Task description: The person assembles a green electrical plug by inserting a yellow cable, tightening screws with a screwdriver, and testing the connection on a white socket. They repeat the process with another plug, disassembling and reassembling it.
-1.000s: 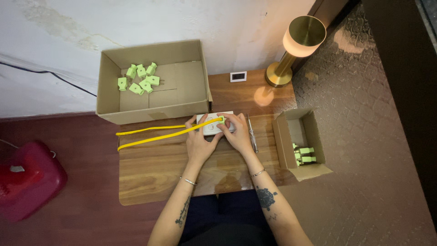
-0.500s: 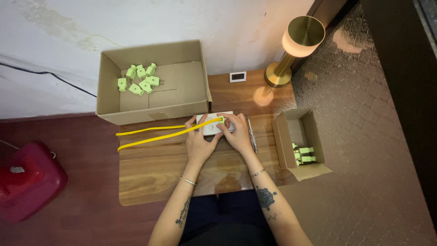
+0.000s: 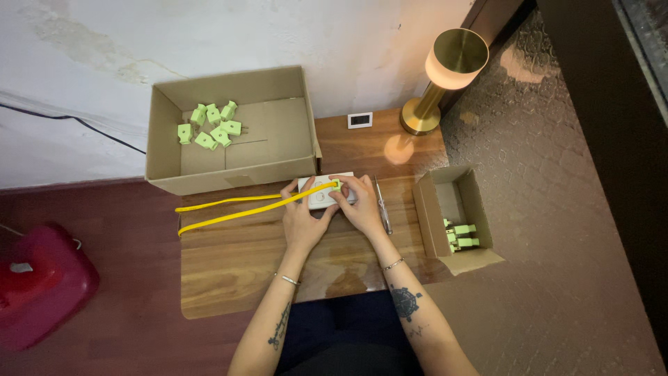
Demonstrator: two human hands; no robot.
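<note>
Hands: left hand (image 3: 300,217) and right hand (image 3: 362,205) both pinch a white box (image 3: 321,197) with a yellow cord (image 3: 236,209)
Around: big box (image 3: 167,139) of green plugs (image 3: 209,127), small box (image 3: 431,216), lamp (image 3: 445,69)
Surface: wooden table (image 3: 236,257)

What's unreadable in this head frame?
- White block: mostly covered by the left hand and right hand.
- Green plug at the yellow cable end: fingertips hide it, too small.
- Small box contents: near wall hides some.
- Red container: cut by the left edge.

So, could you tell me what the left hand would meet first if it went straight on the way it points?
Probably the front wall of the large open cardboard box, just beyond the left hand; depth is unclear.
</note>
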